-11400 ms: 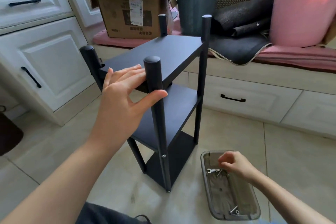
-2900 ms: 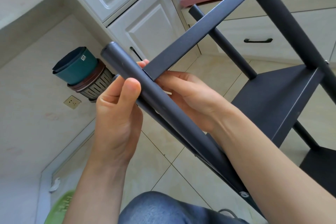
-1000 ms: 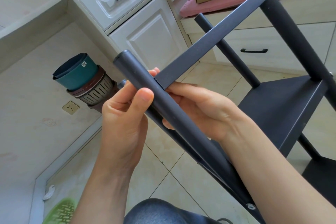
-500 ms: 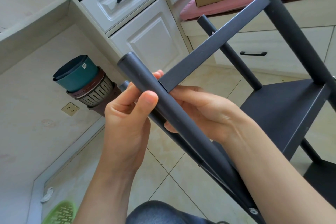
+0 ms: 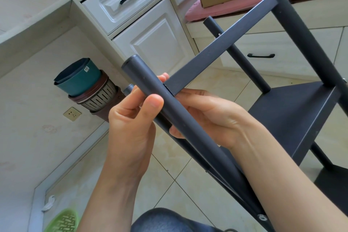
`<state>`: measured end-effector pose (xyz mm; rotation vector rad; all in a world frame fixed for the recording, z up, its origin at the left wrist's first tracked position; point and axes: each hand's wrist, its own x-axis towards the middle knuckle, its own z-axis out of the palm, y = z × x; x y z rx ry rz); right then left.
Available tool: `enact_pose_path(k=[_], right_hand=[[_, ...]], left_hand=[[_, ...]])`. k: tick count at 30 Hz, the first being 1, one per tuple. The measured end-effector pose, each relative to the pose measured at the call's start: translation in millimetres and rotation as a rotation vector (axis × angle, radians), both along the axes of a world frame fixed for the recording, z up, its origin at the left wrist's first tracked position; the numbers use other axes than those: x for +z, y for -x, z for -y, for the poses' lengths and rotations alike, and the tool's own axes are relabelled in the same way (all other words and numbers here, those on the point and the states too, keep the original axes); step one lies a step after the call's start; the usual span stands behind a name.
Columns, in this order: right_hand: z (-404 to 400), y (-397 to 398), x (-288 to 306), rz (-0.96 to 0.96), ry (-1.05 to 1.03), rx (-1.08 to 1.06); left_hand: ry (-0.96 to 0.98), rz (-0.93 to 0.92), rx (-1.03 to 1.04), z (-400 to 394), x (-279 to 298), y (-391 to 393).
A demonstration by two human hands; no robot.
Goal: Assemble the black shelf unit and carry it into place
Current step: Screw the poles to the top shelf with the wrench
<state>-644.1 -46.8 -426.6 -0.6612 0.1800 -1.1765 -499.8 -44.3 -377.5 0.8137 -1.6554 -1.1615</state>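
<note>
Shelf unit (image 5: 293, 117) lies tipped toward the person, so its near post (image 5: 169, 111) and top board's edge (image 5: 216, 47) meet within reach. Left hand (image 5: 131, 124) grips the post, thumb on top, steadying it; right hand (image 5: 212, 117) curls under the joint, probably fitting a fastener there.

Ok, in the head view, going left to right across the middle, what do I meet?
Wall socket → stacked pots → left hand → near post gripped by both hands → right hand → middle shelf.
</note>
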Motion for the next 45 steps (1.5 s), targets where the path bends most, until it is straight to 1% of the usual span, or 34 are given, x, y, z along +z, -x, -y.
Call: enact_pose_path(k=[7, 10, 13, 16, 20, 22, 26, 29, 33, 37, 40, 43, 45], right_hand=[[0, 1, 1, 0.051, 0.038, 0.03], [2, -3, 4, 0.033, -0.005, 0.02], [2, -5, 5, -0.033, -0.037, -0.005], [2, 1, 4, -0.02, -0.073, -0.002], [0, 8, 3, 0.006, 0.025, 0.053], [-2, 5, 4, 0.024, 0.035, 0.06], [1, 2, 4, -0.027, -0.053, 0.005], [2, 5, 1, -0.066, -0.046, -0.007], [-1, 5, 2, 0.023, 0.014, 0.055], [2, 0, 4, -0.075, -0.053, -0.03], [3, 3, 3, -0.118, -0.004, -0.052], [1, 6, 1, -0.03, 0.061, 0.013], [1, 3, 1, 0.001, 0.053, 0.014]], left_hand=[[0.001, 0.02, -0.005, -1, 0, 0], [0.009, 0.025, 0.009, -1, 0, -1], [0.014, 0.026, 0.019, -1, -1, -1], [0.013, 0.021, 0.012, -1, -1, 0], [0.011, 0.012, -0.006, -1, -1, 1], [0.017, 0.015, -0.013, -1, -1, 1], [0.031, 0.022, -0.017, -1, -2, 1], [0.034, 0.034, -0.016, -1, -2, 1], [0.03, 0.02, -0.009, 0, -1, 1], [0.022, 0.019, 0.005, 1, -3, 1], [0.016, 0.013, 0.001, 0, -3, 1], [0.008, 0.003, -0.002, 0, -3, 2], [0.003, -0.005, -0.004, 1, -3, 1]])
